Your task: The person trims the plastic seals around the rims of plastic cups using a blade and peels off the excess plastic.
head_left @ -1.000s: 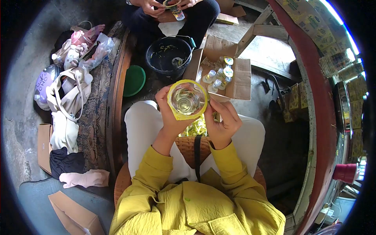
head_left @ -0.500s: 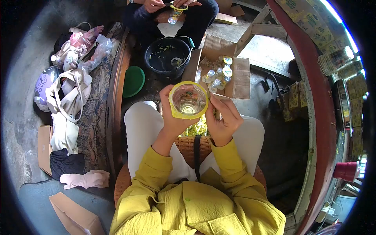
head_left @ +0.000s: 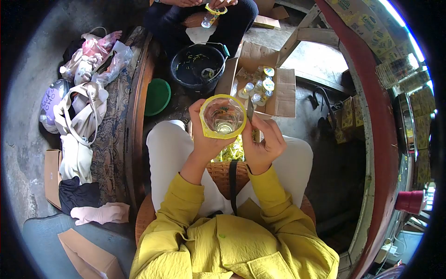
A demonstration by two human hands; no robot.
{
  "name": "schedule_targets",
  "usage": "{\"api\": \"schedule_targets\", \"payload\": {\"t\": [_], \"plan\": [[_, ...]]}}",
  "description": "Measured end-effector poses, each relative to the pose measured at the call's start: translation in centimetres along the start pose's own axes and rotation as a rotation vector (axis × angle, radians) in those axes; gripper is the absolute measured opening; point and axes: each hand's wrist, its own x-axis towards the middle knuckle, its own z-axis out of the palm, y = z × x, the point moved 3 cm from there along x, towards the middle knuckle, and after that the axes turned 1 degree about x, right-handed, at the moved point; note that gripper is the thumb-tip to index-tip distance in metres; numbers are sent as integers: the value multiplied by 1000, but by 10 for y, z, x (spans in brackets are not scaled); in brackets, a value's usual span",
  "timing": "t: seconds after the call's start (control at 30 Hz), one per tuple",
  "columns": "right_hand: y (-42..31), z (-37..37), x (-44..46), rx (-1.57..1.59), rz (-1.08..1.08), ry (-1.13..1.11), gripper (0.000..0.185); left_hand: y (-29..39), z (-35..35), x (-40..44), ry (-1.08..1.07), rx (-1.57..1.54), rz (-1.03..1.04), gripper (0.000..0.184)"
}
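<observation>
L hand clasps clear cup w/ yellow rim, R hand pinching small blade just beside it.

Both forearms, the left and the right, are angled inward and raised in front of the torso, sleeved down to bare wrists. The left hand is cupped in a grip, one digit extended forward along its outer side. By the right hand, a pinch is formed between thumb and fingers, the other fingers being curled.
</observation>
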Motion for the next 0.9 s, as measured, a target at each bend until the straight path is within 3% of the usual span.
{"api": "schedule_targets", "payload": {"t": [0.27, 0.57, 0.7, 0.9], "plan": [[0, 1, -8, -41, -20, -39, 27, 4, -2, 2, 21, -31, -3, 82], [14, -2, 0, 114, 56, -50, 24, 4, 4, -2, -107, -84, -43, 80], [17, -5, -3, 153, 129, -1, 22, 2, 4, 1, -87, -94, -20, 83], [4, -7, -4, 87, 67, -59, 22, 3, -1, 2, -36, -86, -4, 82]]}}
